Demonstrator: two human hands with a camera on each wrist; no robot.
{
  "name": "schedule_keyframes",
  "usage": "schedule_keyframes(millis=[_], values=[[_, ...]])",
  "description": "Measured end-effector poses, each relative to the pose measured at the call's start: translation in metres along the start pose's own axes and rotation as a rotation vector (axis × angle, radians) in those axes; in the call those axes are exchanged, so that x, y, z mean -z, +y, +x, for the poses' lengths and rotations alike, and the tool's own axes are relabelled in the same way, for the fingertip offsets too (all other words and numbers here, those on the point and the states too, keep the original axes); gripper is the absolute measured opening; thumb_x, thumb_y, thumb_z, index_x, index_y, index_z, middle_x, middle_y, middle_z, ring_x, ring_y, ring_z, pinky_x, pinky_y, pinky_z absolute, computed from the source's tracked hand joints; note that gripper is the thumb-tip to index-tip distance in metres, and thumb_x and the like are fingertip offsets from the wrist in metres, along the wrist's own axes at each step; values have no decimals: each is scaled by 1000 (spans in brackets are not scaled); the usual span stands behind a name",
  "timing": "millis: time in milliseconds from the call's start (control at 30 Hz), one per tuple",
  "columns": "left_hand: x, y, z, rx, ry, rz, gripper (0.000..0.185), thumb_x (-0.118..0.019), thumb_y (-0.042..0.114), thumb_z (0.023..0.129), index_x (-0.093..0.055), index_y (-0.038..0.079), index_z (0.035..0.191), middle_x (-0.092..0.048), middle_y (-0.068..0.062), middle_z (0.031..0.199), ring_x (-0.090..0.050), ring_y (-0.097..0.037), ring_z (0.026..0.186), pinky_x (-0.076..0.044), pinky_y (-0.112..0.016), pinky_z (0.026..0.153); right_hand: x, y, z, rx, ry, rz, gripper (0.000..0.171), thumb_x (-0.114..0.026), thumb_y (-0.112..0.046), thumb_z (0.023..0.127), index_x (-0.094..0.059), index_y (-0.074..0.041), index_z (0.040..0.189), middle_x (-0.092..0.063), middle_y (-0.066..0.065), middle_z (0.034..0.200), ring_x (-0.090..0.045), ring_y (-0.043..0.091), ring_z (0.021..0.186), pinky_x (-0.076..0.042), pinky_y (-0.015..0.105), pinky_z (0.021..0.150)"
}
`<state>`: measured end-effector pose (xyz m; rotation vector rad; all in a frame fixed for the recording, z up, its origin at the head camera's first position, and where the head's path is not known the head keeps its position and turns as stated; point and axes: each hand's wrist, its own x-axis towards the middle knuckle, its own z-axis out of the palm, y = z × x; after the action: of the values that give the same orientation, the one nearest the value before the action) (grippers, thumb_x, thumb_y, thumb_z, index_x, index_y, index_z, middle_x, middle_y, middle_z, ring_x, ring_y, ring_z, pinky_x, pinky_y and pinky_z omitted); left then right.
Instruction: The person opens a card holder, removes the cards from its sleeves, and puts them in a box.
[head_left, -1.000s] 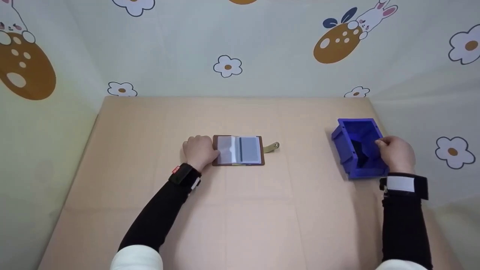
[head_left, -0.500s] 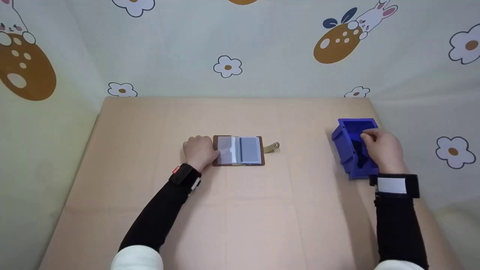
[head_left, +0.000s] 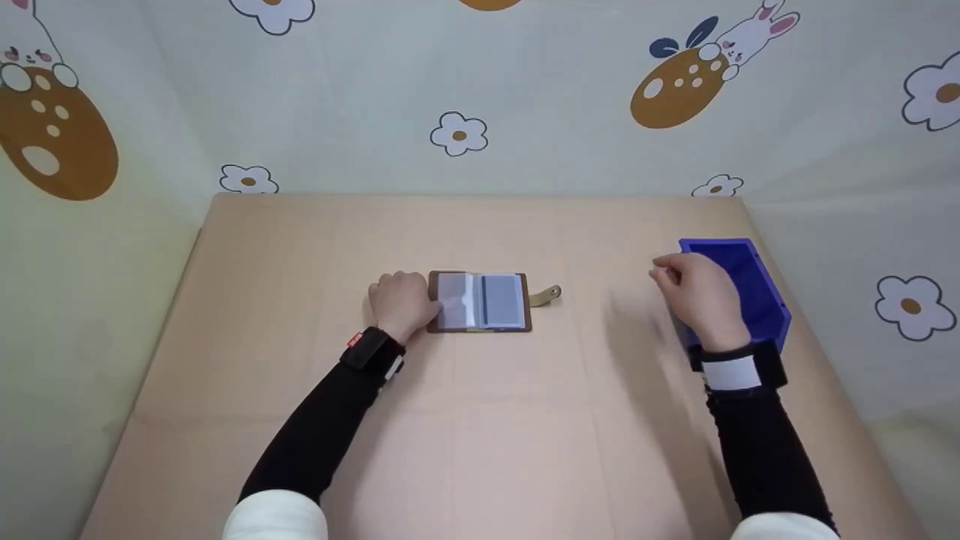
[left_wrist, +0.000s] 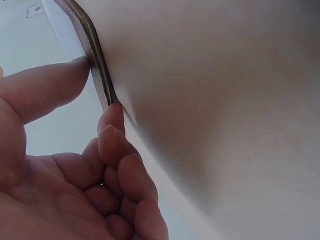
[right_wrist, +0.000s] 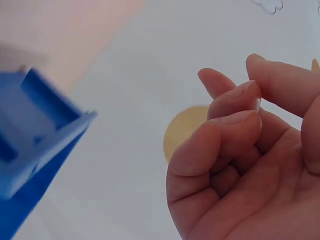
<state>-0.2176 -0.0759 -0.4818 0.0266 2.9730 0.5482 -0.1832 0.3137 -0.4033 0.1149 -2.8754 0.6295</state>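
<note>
A brown card holder (head_left: 504,301) lies spread on the table, its clear plastic sleeves facing up and its tan snap strap (head_left: 546,296) sticking out to the right. My left hand (head_left: 402,306) pinches the left cover edge; in the left wrist view the thumb is on the sleeve side and a fingertip meets the stitched edge (left_wrist: 95,45). Over the left side of a blue plastic bin (head_left: 761,296) is my right hand (head_left: 705,300), fingers loosely curled. The right wrist view shows a gap between thumb and index finger, with nothing held there.
The bin stands near the table's right edge, partly hidden by my right hand and wristband. Beige covering lies over the table (head_left: 517,435). A pale patterned curtain (head_left: 360,97) rises behind and along both sides.
My right hand has moved left from the bin's right rim, across the bin, to past its left side. My left hand and the card holder have stayed put.
</note>
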Motion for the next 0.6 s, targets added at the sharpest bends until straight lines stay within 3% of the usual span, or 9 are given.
schedule_keyframes(millis=[200, 600], values=[[-1, 1, -1, -3, 7, -16, 27, -73, 29, 82, -61, 6, 73, -62, -12, 84, -57, -37, 89, -40, -48, 80, -24, -18, 2, 92, -38, -10, 25, -68, -12, 93, -71, 3, 112, -65, 15, 88, -58, 29, 77, -46, 46, 71], [-2, 0, 1, 1, 5, -7, 27, -73, 30, 83, -64, 4, 81, -64, -14, 88, -57, -36, 90, -41, -48, 81, -67, -55, 6, 191, -102, -23, 26, -73, -14, 89, -73, -1, 111, -58, 6, 77, -53, 22, 69, -44, 39, 64]])
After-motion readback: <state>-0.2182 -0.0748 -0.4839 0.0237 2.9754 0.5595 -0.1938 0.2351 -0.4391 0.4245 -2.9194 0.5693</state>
